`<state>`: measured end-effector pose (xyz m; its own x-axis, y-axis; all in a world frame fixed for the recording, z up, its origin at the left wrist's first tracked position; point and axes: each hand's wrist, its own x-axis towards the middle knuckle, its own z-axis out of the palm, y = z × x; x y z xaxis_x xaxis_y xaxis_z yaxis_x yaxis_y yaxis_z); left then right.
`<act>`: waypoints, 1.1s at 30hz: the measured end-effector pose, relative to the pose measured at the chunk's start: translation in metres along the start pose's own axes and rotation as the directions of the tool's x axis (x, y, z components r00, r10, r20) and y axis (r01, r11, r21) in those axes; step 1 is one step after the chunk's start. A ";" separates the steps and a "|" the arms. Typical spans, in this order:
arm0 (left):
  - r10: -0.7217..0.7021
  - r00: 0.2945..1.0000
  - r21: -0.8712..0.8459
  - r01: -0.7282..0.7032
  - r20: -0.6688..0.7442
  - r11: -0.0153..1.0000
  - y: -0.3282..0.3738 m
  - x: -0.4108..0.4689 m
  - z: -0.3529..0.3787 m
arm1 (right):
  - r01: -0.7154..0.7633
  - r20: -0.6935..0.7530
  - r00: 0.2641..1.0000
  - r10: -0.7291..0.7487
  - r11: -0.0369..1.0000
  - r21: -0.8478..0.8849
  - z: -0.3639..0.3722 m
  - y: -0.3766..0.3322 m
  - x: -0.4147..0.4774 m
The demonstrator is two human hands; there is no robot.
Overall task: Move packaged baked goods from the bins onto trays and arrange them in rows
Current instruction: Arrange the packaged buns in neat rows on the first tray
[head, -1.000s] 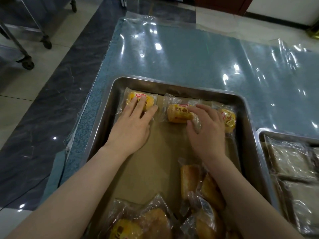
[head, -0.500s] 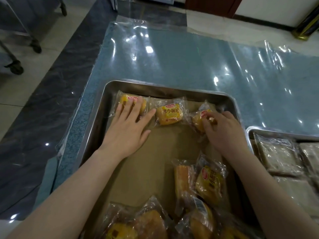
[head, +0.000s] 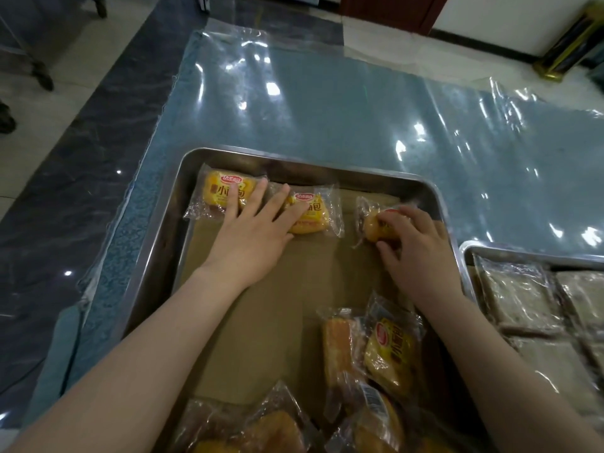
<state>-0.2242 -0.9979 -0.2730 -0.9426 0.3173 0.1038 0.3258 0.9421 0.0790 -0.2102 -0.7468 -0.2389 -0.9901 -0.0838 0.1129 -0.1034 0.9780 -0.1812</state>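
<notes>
A steel tray (head: 153,243) lined with brown paper holds three wrapped yellow buns in a row along its far edge. My left hand (head: 251,233) lies flat with straight fingers touching the first bun (head: 217,189) and the second bun (head: 313,212). My right hand (head: 415,250) curls its fingers round the third bun (head: 376,223) at the far right of the row. Several more wrapped buns (head: 385,351) lie in a loose heap at the tray's near end.
A second steel tray (head: 470,253) at the right holds flat wrapped grey-brown slices (head: 519,295). The table (head: 327,106) is covered in shiny blue plastic sheeting. Its left edge drops to a dark tiled floor, where trolley wheels (head: 42,78) stand at the far left.
My left hand has slid right, from the first bun alone to span the first and second buns. My right hand has stayed on the third bun and turned it slightly.
</notes>
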 end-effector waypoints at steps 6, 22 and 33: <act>0.012 0.999 0.018 -0.011 -0.034 1.000 -0.001 -0.002 0.002 | 0.021 -0.055 0.998 -0.025 0.998 -0.062 0.012 -0.002 0.004; 0.051 0.999 -0.050 -0.050 0.013 0.998 0.015 -0.033 -0.009 | 0.085 0.165 0.980 -0.107 0.987 0.134 0.007 -0.008 -0.007; -0.068 0.895 -0.614 0.356 0.440 0.704 0.078 -0.099 -0.052 | -0.178 0.313 0.947 0.068 0.924 0.339 -0.033 -0.004 -0.139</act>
<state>-0.1021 -0.9617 -0.2254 -0.8981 0.2677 -0.3489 -0.0611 0.7098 0.7018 -0.0686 -0.7332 -0.2216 -0.9749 -0.0724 -0.2108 0.0487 0.8538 -0.5184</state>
